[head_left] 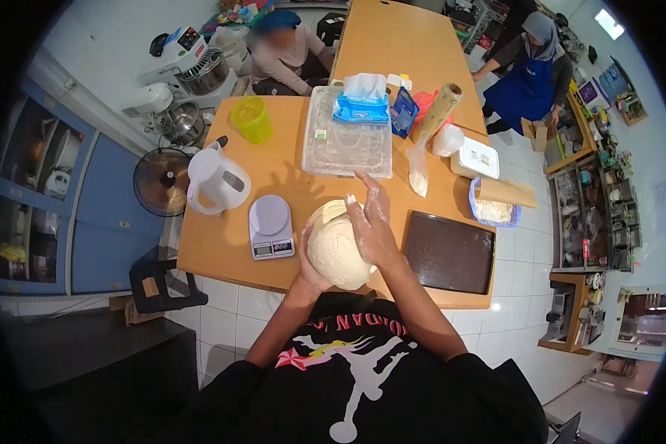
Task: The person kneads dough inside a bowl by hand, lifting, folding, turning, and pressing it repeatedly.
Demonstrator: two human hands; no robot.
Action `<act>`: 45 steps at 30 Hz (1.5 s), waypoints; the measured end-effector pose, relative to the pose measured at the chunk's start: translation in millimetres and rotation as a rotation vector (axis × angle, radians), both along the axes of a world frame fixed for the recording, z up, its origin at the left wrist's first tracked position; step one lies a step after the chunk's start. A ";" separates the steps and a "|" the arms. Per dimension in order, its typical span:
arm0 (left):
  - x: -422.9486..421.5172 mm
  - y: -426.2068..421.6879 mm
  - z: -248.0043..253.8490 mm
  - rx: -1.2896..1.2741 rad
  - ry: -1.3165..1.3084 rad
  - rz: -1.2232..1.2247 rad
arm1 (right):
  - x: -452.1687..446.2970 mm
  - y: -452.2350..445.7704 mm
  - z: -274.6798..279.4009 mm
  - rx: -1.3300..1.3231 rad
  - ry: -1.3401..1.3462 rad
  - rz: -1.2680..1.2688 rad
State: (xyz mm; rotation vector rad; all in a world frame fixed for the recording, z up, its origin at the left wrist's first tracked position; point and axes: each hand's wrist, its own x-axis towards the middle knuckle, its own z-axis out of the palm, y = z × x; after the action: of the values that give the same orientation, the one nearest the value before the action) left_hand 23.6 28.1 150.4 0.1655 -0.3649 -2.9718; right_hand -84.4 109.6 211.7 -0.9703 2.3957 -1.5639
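Observation:
A large, smooth ball of pale dough [338, 251] is in front of my chest, above the near edge of the table. My left hand [311, 268] cups it from the left and below, fingers curved along its side. Against its right side rests my right hand [372, 226], flour-dusted, with its fingers stretched out and pointing away from me. A pale yellow rim shows behind the dough; whether it belongs to a bowl I cannot tell. Just left of the dough stands a white kitchen scale [271, 228].
On the wooden table [288, 111] are a white jug [218, 180], yellow-green cup [251, 120], clear lidded box [348, 152] with tissues [361, 107], dark baking tray [450, 251], and flour tub [493, 212]. One person [288, 55] sits at the back left; another [524, 74] stands right.

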 end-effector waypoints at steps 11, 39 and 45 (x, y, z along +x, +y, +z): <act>-23.5 -12.4 -18.9 0.037 -0.431 0.335 | 54.3 5.1 -28.7 -0.113 0.007 -0.022; -17.1 -27.8 5.4 -0.065 -0.150 -0.132 | -5.8 14.6 -46.1 -0.489 -1.233 0.196; -3.1 -34.9 18.6 0.191 0.024 -0.211 | -15.7 11.5 -24.6 -0.095 -0.800 0.405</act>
State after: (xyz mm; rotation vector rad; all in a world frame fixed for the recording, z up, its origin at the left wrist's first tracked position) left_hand 20.5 -6.8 169.0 0.1178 -0.0996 -3.2121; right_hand -100.1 121.1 187.1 -0.6108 1.4927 -1.5191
